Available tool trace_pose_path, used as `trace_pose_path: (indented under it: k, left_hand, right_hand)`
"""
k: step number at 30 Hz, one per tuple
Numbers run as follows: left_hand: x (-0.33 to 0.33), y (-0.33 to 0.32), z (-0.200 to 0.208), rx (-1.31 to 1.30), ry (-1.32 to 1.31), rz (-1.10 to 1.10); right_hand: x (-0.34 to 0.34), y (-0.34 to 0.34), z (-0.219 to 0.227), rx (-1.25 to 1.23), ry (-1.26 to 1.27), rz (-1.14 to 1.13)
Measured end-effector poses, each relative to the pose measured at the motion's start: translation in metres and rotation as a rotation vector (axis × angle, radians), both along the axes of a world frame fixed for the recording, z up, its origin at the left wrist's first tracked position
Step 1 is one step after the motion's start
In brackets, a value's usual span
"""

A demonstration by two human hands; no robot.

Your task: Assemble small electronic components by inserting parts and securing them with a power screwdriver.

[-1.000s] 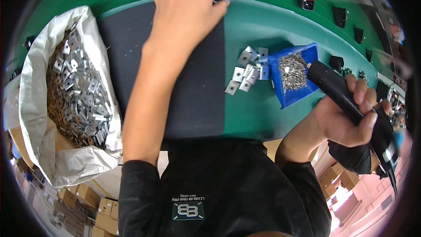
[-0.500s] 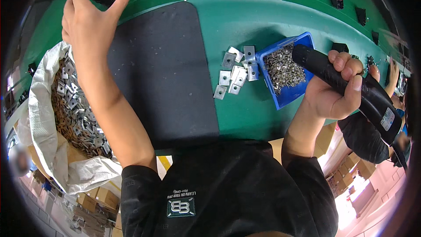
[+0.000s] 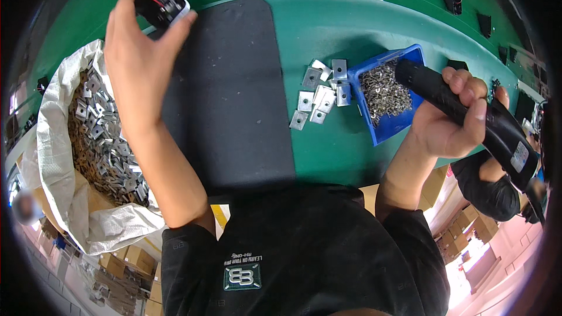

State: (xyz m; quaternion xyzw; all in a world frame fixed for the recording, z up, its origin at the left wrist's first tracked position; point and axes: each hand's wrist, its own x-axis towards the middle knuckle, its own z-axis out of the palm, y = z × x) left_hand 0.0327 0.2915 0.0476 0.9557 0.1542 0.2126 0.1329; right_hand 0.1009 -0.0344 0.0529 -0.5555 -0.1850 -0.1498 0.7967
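Left grip (image 3: 139,47) reaches forward, pinching, while right grip (image 3: 453,122) curls round.

Cardboard boxes (image 3: 139,261) at lower left, another brown carton (image 3: 434,187) at lower right.

Green worktable (image 3: 328,155); cardboard boxes (image 3: 139,261); bright glare (image 3: 461,281) right

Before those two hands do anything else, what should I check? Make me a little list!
1. Left hand holding the black housing: ok.
2. Right hand holding the black power tool: ok.
3. Screws in the blue bin: ok, lots there.
4. Screw on the tool's end: cannot tell, too dark.
5. Metal plates within the bin: not ok, they're loose beside it.
6. Housing lying on the dark mat: not ok, it's in the hand.
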Motion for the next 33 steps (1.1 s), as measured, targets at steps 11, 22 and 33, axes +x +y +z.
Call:
trace_pose_path:
  k: [11,22,33]
  left_hand:
    - [-0.061,-0.057,0.023,-0.236,0.375,-0.252]
    - [-0.020,-0.113,0.007,0.050,0.258,-0.607]
    - [-0.036,-0.105,0.020,-0.259,0.071,-0.607]
  right_hand:
    - [-0.009,-0.027,0.032,0.130,0.050,0.223]
    - [-0.016,-0.031,0.041,0.180,0.084,0.262]
    - [-0.016,-0.038,0.043,0.284,0.137,0.312]
